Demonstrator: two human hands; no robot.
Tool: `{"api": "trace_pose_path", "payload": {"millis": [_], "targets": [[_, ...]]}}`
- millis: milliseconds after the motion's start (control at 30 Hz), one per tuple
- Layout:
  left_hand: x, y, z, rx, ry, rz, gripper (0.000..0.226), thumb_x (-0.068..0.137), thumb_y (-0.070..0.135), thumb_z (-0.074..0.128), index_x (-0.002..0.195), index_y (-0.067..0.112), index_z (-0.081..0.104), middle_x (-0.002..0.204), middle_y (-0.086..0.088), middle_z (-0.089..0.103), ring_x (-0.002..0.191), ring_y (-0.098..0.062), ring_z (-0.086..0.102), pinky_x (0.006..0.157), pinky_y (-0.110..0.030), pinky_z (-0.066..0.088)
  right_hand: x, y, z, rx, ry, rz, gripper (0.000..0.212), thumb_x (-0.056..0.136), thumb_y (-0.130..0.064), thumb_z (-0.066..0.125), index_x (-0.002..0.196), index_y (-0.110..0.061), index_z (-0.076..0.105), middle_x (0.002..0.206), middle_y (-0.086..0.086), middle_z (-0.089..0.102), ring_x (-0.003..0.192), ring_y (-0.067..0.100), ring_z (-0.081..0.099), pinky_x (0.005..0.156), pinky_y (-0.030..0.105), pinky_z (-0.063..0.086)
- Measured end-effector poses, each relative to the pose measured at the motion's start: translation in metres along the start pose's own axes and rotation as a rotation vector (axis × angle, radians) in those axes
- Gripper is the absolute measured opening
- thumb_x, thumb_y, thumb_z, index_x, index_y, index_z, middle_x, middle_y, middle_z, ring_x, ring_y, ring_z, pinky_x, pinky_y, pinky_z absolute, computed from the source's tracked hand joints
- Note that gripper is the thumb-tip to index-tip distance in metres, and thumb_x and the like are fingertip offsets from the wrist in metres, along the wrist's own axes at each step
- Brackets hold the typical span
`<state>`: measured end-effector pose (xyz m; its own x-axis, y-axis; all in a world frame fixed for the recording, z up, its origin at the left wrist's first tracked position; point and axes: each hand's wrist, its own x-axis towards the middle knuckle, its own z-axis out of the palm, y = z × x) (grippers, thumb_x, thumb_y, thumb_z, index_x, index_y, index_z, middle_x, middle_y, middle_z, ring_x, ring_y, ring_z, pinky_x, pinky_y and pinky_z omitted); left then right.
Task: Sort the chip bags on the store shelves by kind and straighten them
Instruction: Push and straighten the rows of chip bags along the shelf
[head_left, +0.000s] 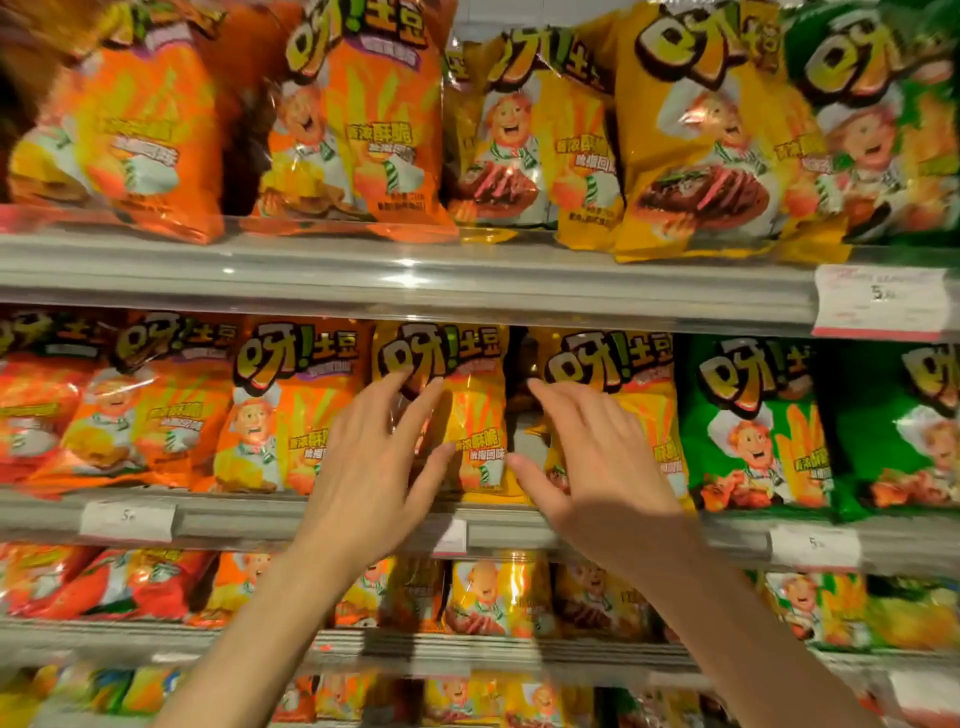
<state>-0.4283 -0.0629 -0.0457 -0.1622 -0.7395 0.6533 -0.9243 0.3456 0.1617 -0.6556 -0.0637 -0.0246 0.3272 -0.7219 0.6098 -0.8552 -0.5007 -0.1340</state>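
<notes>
Two spread hands, left hand (371, 467) and right hand (597, 467), fingers straight, against yellow bags (478, 415), green bags (753, 426) beside.

Two bare forearms rise from the bottom of the frame and converge toward its middle. The left hand (371, 470) is raised palm-forward, fingers straight and fanned, thumb angled out to the right. The right hand (592, 462) mirrors it just beside, fingers extended up and leftward, thumb pointing toward the left hand. Neither hand grips anything.

Mid shelf (322, 522): orange bags (291, 410), yellow bags (467, 405), green bags (748, 421) upright in row.
</notes>
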Motion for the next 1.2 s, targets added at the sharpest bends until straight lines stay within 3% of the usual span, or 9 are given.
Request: {"api": "trace_pose_path", "payload": {"millis": [167, 267, 400, 500, 667, 867, 1000, 1100, 1200], "targets": [[0.019, -0.052, -0.014, 0.247, -0.202, 0.129, 0.075, 0.096, 0.071, 0.030, 0.153, 0.023, 0.037, 0.141, -0.015, 0.050, 0.136, -0.030, 0.042, 0.113, -0.048, 0.033, 0.037, -0.005, 0.011, -0.235, -0.231, -0.217, 0.088, 0.093, -0.073, 0.040, 0.159, -0.020, 0.018, 0.161, 0.009, 0.030, 0.148, 0.030, 0.027, 0.121, 0.049, 0.020], [0.027, -0.064, -0.020, 0.310, -0.299, 0.202, 0.084, 0.093, 0.080, 0.024, 0.159, 0.028, 0.021, 0.148, -0.012, 0.048, 0.140, -0.029, 0.042, 0.119, -0.048, 0.022, 0.052, -0.002, 0.018, -0.286, -0.287, -0.256, 0.099, 0.087, -0.080, 0.041, 0.161, -0.021, 0.010, 0.166, 0.009, 0.020, 0.153, 0.029, 0.019, 0.123, 0.052, 0.019], [0.034, -0.069, -0.019, 0.312, -0.366, 0.262, 0.094, 0.084, 0.090, 0.016, 0.159, 0.037, -0.005, 0.168, -0.004, 0.010, 0.155, -0.025, 0.011, 0.125, -0.050, 0.010, 0.064, 0.003, 0.025, -0.345, -0.331, -0.302, 0.110, 0.081, -0.088, 0.037, 0.161, -0.024, -0.003, 0.169, 0.007, 0.000, 0.156, 0.025, -0.001, 0.125, 0.053, 0.005], [0.038, -0.076, -0.016, 0.321, -0.381, 0.281, 0.099, 0.080, 0.094, 0.018, 0.157, 0.040, -0.011, 0.169, 0.000, -0.002, 0.156, -0.022, -0.001, 0.125, -0.051, 0.001, 0.066, 0.006, 0.027, -0.360, -0.344, -0.314, 0.111, 0.079, -0.091, 0.032, 0.161, -0.025, -0.005, 0.169, 0.005, -0.005, 0.155, 0.024, -0.007, 0.124, 0.055, 0.000], [0.044, -0.080, -0.015, 0.374, -0.342, 0.324, 0.102, 0.078, 0.095, 0.023, 0.160, 0.037, 0.005, 0.168, 0.000, 0.009, 0.155, -0.025, 0.011, 0.121, -0.053, 0.003, 0.065, 0.004, 0.029, -0.364, -0.344, -0.283, 0.111, 0.079, -0.091, 0.029, 0.159, -0.026, -0.013, 0.168, 0.004, -0.011, 0.155, 0.024, -0.011, 0.123, 0.056, -0.007], [0.045, -0.075, -0.018, 0.414, -0.324, 0.291, 0.105, 0.074, 0.098, 0.021, 0.159, 0.037, 0.015, 0.166, -0.004, 0.023, 0.151, -0.031, 0.025, 0.120, -0.059, 0.019, 0.063, 0.001, 0.032, -0.394, -0.319, -0.284, 0.112, 0.080, -0.090, 0.031, 0.160, -0.023, -0.008, 0.168, 0.010, -0.006, 0.155, 0.026, -0.007, 0.123, 0.058, -0.003], [0.048, -0.067, -0.018, 0.392, -0.225, 0.331, 0.096, 0.082, 0.091, 0.030, 0.156, 0.029, 0.028, 0.155, -0.013, 0.043, 0.142, -0.032, 0.044, 0.118, -0.051, 0.026, 0.068, 0.006, 0.023, -0.348, -0.347, -0.255, 0.119, 0.073, -0.096, 0.032, 0.160, -0.026, -0.007, 0.167, 0.005, -0.009, 0.154, 0.022, -0.011, 0.124, 0.054, -0.004], [0.051, -0.074, -0.016, 0.359, -0.256, 0.327, 0.101, 0.080, 0.093, 0.025, 0.160, 0.033, 0.013, 0.164, -0.009, 0.024, 0.151, -0.025, 0.017, 0.121, -0.048, 0.003, 0.074, 0.009, 0.019, -0.360, -0.379, -0.232, 0.123, 0.069, -0.098, 0.034, 0.159, -0.028, -0.013, 0.167, 0.002, -0.013, 0.154, 0.021, -0.011, 0.124, 0.050, -0.007], [0.052, -0.081, -0.015, 0.336, -0.302, 0.302, 0.104, 0.077, 0.096, 0.022, 0.159, 0.037, -0.001, 0.166, -0.001, 0.003, 0.150, -0.021, 0.001, 0.123, -0.046, -0.005, 0.073, 0.007, 0.024, -0.376, -0.372, -0.234, 0.122, 0.071, -0.096, 0.034, 0.160, -0.025, -0.010, 0.168, 0.005, -0.010, 0.155, 0.023, -0.008, 0.124, 0.051, -0.009]]}}
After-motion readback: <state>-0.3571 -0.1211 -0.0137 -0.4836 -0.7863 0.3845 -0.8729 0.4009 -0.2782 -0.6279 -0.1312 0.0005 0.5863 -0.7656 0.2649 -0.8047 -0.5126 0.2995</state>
